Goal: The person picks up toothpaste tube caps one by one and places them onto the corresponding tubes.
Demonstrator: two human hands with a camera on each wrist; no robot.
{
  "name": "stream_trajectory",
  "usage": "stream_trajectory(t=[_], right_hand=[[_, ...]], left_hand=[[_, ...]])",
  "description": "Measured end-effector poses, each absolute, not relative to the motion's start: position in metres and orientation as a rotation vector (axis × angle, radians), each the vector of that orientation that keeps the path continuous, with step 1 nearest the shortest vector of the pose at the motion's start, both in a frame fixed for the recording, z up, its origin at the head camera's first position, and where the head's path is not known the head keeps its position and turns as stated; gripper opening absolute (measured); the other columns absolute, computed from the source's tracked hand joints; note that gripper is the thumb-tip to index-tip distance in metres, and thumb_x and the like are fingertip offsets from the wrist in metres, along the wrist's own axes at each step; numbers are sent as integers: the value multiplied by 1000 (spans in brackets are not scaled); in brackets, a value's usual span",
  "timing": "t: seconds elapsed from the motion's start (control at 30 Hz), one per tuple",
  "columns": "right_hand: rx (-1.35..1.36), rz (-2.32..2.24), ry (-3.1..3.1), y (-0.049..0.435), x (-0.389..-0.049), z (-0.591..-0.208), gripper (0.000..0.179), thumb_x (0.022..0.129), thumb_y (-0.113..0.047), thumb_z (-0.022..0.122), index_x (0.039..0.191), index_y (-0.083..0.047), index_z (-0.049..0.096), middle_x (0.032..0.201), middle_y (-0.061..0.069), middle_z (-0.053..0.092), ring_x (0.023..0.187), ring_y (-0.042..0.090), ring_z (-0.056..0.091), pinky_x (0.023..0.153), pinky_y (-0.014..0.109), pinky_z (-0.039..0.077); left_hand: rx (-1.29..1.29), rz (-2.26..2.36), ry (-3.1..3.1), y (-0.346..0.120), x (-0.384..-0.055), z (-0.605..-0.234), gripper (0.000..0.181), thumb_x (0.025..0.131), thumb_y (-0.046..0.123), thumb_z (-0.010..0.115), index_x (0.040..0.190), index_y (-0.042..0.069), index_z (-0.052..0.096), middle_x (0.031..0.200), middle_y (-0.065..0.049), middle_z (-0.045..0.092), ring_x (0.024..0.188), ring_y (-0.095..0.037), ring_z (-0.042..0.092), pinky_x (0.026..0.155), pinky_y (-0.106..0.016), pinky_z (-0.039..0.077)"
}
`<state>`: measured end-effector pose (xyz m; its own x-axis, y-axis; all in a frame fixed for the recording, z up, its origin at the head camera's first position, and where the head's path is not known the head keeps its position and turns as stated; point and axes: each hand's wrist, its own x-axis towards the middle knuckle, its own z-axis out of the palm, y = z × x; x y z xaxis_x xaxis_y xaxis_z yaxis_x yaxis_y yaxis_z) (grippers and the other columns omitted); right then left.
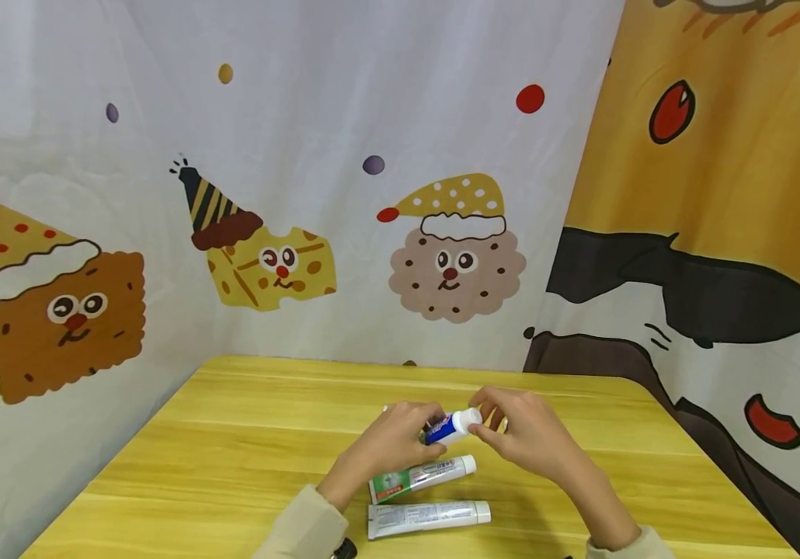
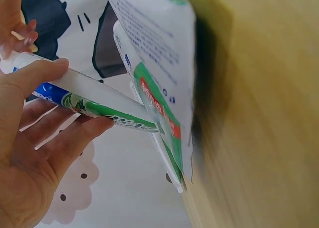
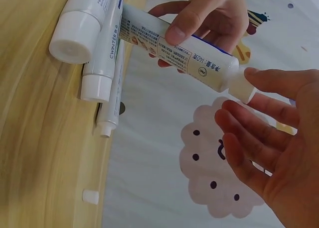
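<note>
My left hand [image 1: 400, 435] grips a toothpaste tube [image 2: 94, 96] with a blue, green and white print, thumb on one side and fingers on the other. The tube is tilted, its cap end toward my right hand [image 1: 522, 427]. In the right wrist view my right thumb and a finger pinch the white cap [image 3: 242, 86] at the tube's end. On the table nearer to me lie a green and white toothpaste tube [image 1: 422, 477] and a mostly white one [image 1: 429, 519], both capped. A further thin tube [image 3: 110, 103] shows a bare nozzle.
A small loose white cap [image 3: 90, 196] stands on the wooden table [image 1: 232, 466] near its far edge. Behind the table hangs a white cloth [image 1: 344, 93] printed with cartoon biscuits and cheese. A dark object [image 1: 346, 549] shows beside my left sleeve.
</note>
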<state>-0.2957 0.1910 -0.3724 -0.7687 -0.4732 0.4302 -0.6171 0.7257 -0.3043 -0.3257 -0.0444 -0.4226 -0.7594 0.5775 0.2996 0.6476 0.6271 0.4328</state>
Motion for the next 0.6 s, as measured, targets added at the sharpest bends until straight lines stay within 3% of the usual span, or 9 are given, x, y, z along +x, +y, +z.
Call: stream_trajectory(t=[0.3,0.43,0.6], right_hand=[[841,597,-2618,192,-298,-373,16,93,-38,76,92,-24,69,77,-17,66,69,-7,56,61,19,47],[829,588,-2631,192,-298,-373,19,93,-41,76,96,-23,70,78,-17,66,69,-7,56,61,19,48],[850,601,-2640,190,-298,-375,21,91,-33,80,104,-21,70,81,-15,69,70,-5,58,61,19,48]], left_hand=[[-1032,-756,-2716,-45,-326,-422,35,91,32,80,119,14,71,103,6,76,79,4,60,73,-14,52],[-1032,-743,-2713,-45,-325,-421,34,91,32,79,119,14,71,103,7,75,79,3,61,72,-14,51],[-1026,-742,-2718,-45,-324,-421,34,91,32,79,119,14,70,103,6,75,79,2,61,72,-14,51]])
